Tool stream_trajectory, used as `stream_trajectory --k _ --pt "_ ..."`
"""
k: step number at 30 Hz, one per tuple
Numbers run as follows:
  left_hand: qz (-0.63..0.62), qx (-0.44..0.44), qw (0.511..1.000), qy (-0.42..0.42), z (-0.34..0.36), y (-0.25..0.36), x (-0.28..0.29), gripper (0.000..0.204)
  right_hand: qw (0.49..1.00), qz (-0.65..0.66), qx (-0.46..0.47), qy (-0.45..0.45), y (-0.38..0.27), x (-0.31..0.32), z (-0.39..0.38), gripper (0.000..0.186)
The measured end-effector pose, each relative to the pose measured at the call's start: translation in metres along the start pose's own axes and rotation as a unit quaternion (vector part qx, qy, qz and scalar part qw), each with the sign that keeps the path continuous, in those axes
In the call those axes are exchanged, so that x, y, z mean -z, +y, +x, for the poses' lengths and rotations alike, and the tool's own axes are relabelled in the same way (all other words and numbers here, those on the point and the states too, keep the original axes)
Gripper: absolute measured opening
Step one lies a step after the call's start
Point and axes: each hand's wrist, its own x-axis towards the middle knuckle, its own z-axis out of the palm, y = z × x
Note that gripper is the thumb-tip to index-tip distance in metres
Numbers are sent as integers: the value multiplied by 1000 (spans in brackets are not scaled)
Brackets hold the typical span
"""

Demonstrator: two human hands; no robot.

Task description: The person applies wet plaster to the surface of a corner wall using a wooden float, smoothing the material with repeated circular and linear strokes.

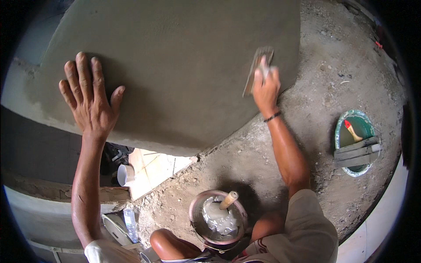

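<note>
A broad grey plastered surface [184,79] fills the upper middle of the head view. My left hand [93,94] is spread over its left part, fingers apart, holding nothing; whether the palm presses on it I cannot tell. At the right side, my right hand [266,87] grips a plastering trowel [252,74] by its handle, the flat blade against the wet-looking plaster. The hand is slightly blurred. Between my knees stands a bucket [193,210] of wet grey mix [215,219], with a wooden handle [229,200] sticking up out of it.
Rough, gritty ground [333,79] stretches to the right. On it a green-rimmed tub [337,131] holds a brush [352,130], with a grey flat tool [357,152] across its rim. A white cup [125,175], pale tiles [151,168] and a clear plastic bottle [130,223] lie lower left.
</note>
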Motion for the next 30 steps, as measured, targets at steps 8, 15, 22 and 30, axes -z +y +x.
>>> stream_trajectory --k 8,15,22,30 --pt "-18 9 1000 2 -11 -4 -2 76 998 -55 -1 3 -1 6 67 47" --pt "-12 7 1000 10 -1 2 -6 77 998 -3 -29 -50 16 0 -39 45" --pt "-4 -2 1000 10 -4 6 1 72 1000 2 20 -2 -23 7 48 46" --pt "9 -19 1000 3 4 7 0 74 995 15 -55 -80 19 4 -55 47"
